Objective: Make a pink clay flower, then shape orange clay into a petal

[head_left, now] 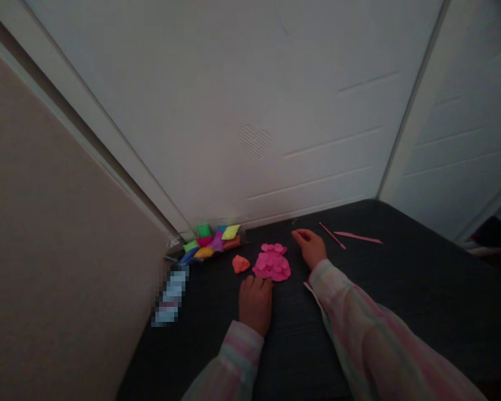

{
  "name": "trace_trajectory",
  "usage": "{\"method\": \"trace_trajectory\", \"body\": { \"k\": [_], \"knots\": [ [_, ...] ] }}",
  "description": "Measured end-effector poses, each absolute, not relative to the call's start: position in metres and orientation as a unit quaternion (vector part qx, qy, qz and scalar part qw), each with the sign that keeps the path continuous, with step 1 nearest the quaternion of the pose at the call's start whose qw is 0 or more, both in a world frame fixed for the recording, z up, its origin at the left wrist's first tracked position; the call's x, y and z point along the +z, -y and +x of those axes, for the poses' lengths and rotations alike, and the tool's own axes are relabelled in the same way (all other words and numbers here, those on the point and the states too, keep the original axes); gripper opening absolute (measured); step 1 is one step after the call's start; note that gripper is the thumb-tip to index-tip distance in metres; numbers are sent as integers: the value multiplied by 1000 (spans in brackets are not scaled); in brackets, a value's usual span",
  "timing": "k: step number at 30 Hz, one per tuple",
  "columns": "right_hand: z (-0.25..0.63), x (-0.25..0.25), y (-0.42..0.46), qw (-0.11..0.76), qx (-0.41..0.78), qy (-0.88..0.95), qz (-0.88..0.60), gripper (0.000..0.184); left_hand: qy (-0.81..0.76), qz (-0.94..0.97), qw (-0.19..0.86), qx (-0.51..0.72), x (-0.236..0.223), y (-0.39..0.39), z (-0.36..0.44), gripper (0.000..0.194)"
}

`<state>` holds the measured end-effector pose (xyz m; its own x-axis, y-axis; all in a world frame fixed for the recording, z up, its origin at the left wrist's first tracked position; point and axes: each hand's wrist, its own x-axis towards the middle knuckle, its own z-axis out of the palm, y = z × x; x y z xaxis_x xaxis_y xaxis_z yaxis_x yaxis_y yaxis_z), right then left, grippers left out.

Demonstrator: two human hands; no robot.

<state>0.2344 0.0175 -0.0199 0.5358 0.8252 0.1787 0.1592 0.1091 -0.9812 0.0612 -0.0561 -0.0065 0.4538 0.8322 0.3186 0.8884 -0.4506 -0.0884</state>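
Observation:
A bright pink modelling clay piece (273, 266), built up with several small flat discs, lies on the dark table. My left hand (255, 303) rests palm down just in front of it, fingers laid out side by side with the tips at its lower edge. To the right of the clay, my right hand (311, 248) is raised a little with thumb and forefinger pinched together. Whatever may be between those fingertips is too small to make out. An orange lump of clay (240, 264) sits left of the pink piece.
Several coloured clay packets (217, 240) lie in a clear bag against the white panel (217, 111). Two thin pink modelling tools, a stick (332, 235) and a blade (358, 237), lie at the back right. A blurred-out pale item (171, 295) lies at the left edge.

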Motion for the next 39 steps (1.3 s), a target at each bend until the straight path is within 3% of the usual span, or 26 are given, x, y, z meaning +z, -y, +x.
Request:
{"method": "trace_trajectory", "body": {
  "k": [10, 17, 23, 39],
  "knots": [
    [235, -20, -18, 629, 265, 399, -613, 34, 484, -861, 136, -74, -4, 49, 68, 14],
    [235, -20, -18, 618, 258, 407, -621, 39, 440, -879, 150, -108, -5, 52, 62, 12],
    [233, -18, -13, 585, 270, 444, -623, 33, 388, -896, 162, -140, -5, 66, 50, 11],
    [236, -11, -11, 438, 374, 585, -571, 17, 318, -927, 3, -196, -6, 72, 38, 17]
  ]
}}
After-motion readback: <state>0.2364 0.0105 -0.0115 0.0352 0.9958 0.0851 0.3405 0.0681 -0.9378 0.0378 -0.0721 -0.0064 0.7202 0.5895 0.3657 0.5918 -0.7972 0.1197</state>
